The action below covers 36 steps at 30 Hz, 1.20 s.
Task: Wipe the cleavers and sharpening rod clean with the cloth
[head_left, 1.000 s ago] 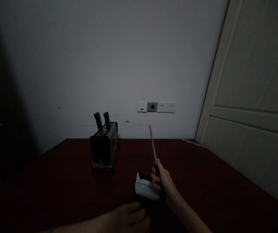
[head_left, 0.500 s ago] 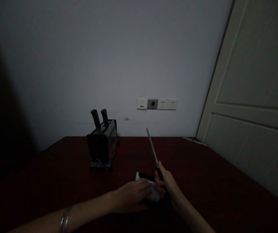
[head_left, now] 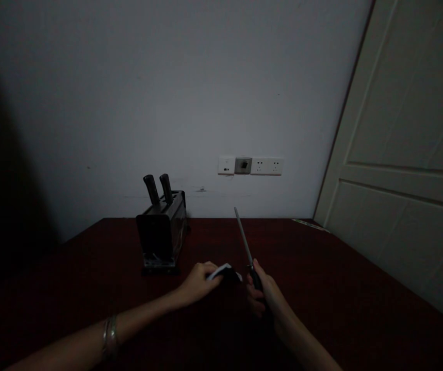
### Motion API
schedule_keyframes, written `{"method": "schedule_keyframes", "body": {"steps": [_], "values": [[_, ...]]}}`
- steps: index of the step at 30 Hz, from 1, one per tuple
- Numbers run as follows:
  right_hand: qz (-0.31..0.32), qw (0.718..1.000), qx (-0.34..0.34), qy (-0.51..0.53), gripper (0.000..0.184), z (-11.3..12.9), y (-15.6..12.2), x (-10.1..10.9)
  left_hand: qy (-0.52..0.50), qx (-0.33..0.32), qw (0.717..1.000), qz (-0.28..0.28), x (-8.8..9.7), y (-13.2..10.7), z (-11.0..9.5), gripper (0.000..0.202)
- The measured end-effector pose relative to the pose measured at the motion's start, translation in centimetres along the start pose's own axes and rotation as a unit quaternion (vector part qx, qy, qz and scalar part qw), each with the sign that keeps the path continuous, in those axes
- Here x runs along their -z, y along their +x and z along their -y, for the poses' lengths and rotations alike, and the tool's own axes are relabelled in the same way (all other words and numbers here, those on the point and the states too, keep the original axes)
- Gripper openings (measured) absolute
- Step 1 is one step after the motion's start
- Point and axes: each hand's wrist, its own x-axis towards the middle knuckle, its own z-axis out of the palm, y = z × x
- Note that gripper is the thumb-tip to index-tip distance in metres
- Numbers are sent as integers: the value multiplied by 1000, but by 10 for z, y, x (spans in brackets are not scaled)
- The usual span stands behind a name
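My right hand (head_left: 265, 291) is wrapped round the black handle of a honing steel (head_left: 243, 239), whose thin grey rod points up and away from me. To its left, my left hand (head_left: 200, 282) pinches a folded white cloth or tissue (head_left: 221, 270) with a dark underside. A small gap separates the cloth from the honing steel. Beyond my left hand stands a dark knife block (head_left: 159, 234) with two black-handled knives (head_left: 158, 189) upright in its top slots. Two bracelets circle my left wrist.
The dark red table (head_left: 213, 237) runs back to a pale wall (head_left: 182, 93). A row of sockets and a switch (head_left: 250, 165) is set in the wall above it. At the right stands a white panelled door (head_left: 399, 196). The light is dim.
My left hand has moved left and a little away from me, drawing the white cloth off from beside my right hand. The honing steel has barely moved.
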Motion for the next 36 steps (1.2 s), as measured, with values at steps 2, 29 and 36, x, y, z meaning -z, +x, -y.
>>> {"method": "schedule_keyframes", "body": {"steps": [2,29,36], "values": [[-5,1000,-13,-5,49,2,0,-1,-37,53,996,-63,10,9,8,32],[-24,991,-63,-120,48,-3,3,-2,268,-281,921,22,57,111,-13,45],[-25,989,-62,-135,47,-4,-2,-5,321,-270,908,1,48,127,-10,35]]}}
